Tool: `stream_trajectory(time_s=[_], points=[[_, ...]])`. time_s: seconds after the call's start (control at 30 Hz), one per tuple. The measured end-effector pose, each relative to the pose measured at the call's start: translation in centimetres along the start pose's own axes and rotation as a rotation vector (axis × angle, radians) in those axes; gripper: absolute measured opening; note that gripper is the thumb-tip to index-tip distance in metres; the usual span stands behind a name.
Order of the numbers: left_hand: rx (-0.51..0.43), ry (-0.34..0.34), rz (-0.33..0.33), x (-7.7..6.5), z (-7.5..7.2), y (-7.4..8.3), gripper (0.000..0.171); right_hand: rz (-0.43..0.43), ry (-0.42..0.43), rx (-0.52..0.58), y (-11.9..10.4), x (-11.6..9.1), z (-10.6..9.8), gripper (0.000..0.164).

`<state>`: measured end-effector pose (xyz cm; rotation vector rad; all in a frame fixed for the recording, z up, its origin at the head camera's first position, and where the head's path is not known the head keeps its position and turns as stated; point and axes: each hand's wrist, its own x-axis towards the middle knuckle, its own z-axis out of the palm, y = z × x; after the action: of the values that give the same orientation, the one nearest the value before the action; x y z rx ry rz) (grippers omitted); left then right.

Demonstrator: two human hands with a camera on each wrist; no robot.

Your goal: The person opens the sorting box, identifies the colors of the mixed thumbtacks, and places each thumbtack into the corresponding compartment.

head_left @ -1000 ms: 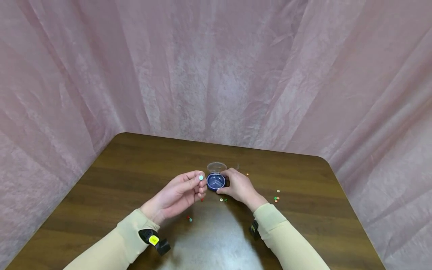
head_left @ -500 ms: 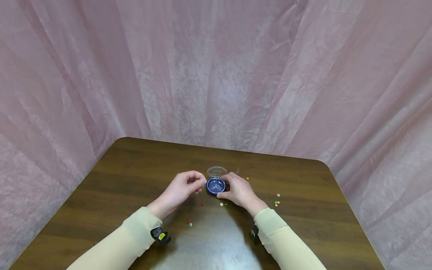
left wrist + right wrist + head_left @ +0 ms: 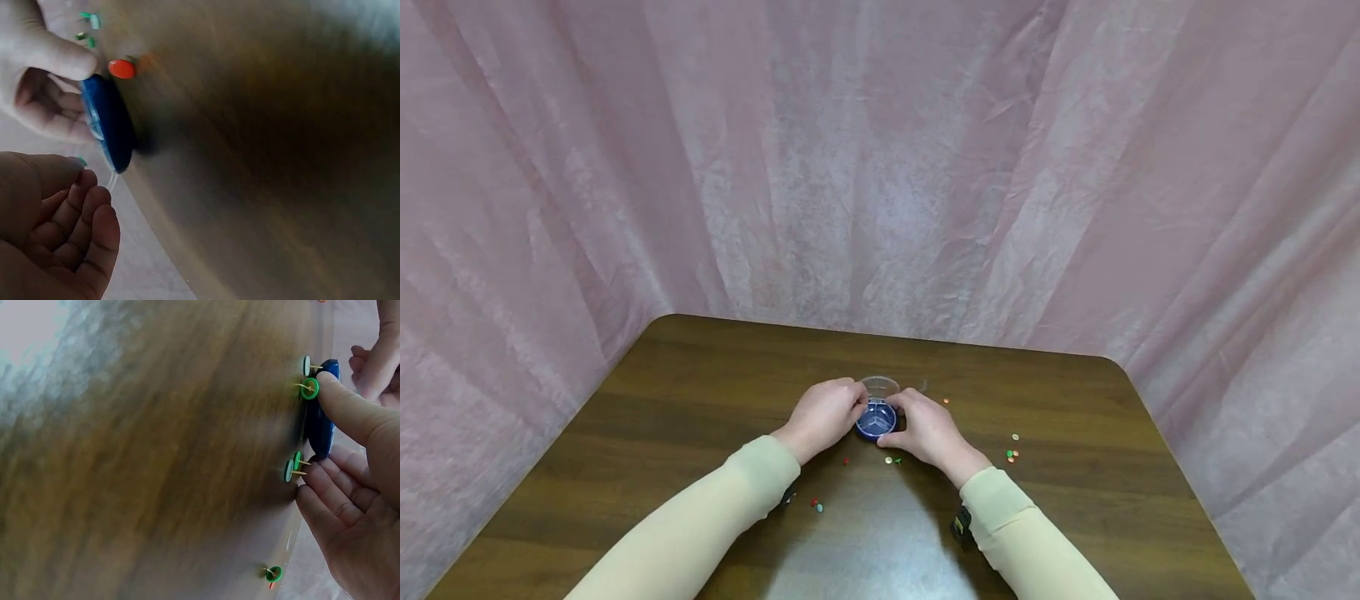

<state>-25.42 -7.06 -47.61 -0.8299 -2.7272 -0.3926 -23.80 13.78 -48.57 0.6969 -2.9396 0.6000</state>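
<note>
A round blue case (image 3: 876, 421) with divided compartments stands on the table, its clear lid (image 3: 879, 387) raised at the back. My right hand (image 3: 928, 427) grips the case from the right, thumb at the near side and fingers at the far side. At the case's left rim, my left hand (image 3: 822, 415) pinches a thumbtack (image 3: 82, 161); only a green bit of it shows between thumb and fingertip in the left wrist view, and the head view hides it. Close to the right hand lie thumbtacks, among them a green thumbtack (image 3: 310, 389) with its pin sticking out.
In front of the case lie a red thumbtack (image 3: 846, 461) and a white thumbtack (image 3: 888, 460). Nearer me is a pale blue thumbtack (image 3: 819, 507) beside a red one. Several more, including a green thumbtack (image 3: 1010, 454), lie right of my right hand. A pink curtain (image 3: 880, 167) hangs behind the table (image 3: 715, 358).
My left hand has turned over and moved right with the thumbtack, from beside the case to its left rim. The right hand keeps its grip on the case.
</note>
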Motion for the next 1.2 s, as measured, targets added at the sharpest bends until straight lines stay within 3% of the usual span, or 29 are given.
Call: stream_trajectory(time_s=[0.17, 0.33, 0.7, 0.87, 1.07, 1.2], points=[[0.135, -0.002, 0.085, 0.5, 0.6, 0.3, 0.012, 0.002, 0.005, 0.001, 0.0, 0.0, 0.0, 0.063], [0.204, 0.01, 0.111, 0.5, 0.6, 0.3, 0.014, -0.002, -0.002, 0.002, -0.2, 0.1, 0.1, 0.063], [0.158, 0.022, 0.123, -0.3, -0.1, 0.1, 0.009, 0.015, 0.003, 0.011, -0.3, 0.0, -0.1, 0.061], [0.105, 0.016, 0.126, -1.8, -1.1, 0.1, 0.005, 0.031, -0.01, 0.024, -0.3, -0.1, -0.1, 0.061], [0.08, -0.059, 0.136, -4.3, -2.2, 0.3, 0.009, 0.03, -0.008, 0.029, -0.4, 0.0, -0.2, 0.064], [0.059, -0.095, 0.154, -5.1, -2.6, 0.6, 0.011, 0.04, -0.004, 0.022, -0.2, 0.1, -0.3, 0.065]])
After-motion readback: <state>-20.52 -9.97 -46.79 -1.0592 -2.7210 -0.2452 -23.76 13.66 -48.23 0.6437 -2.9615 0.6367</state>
